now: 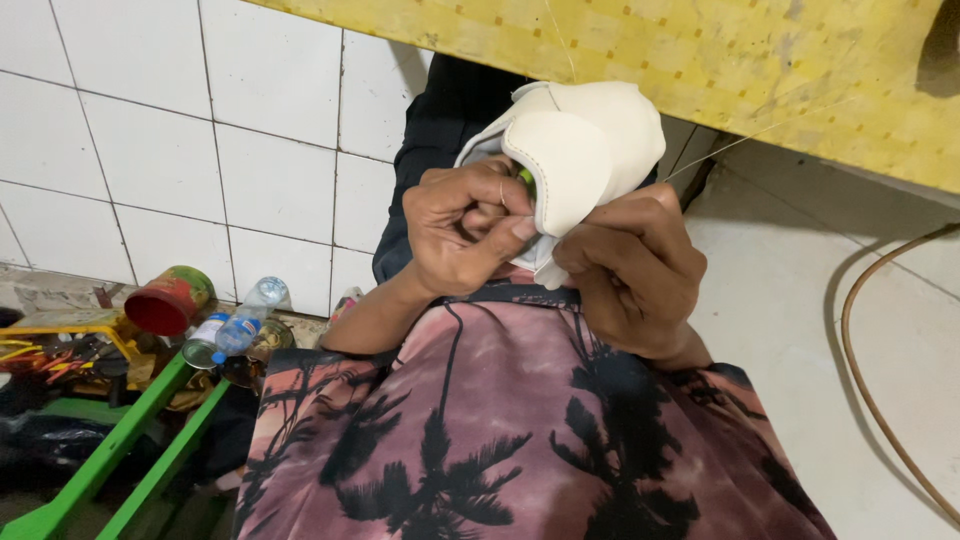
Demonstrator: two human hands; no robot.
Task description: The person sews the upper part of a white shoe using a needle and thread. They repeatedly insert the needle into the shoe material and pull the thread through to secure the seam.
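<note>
I see my left hand [462,228] pinched shut on the cream shoe upper's [578,150] edge, my right hand [628,268] gripping it from below; the upper rises far-right from both, threads [745,140] trailing rightward.

A small, informal hand-craft workshop: white tiled wall [200,150], bare floor [800,330], a worn yellow surface [720,70], a paint-stained tin [170,300], plastic bottle [245,320], cluttered tools [50,360] and a green wooden frame [130,440].

A pale tiled floor [790,300] carries a curved brown hose [850,340], a plastic bottle [243,322] and a red tin [168,300]
</note>
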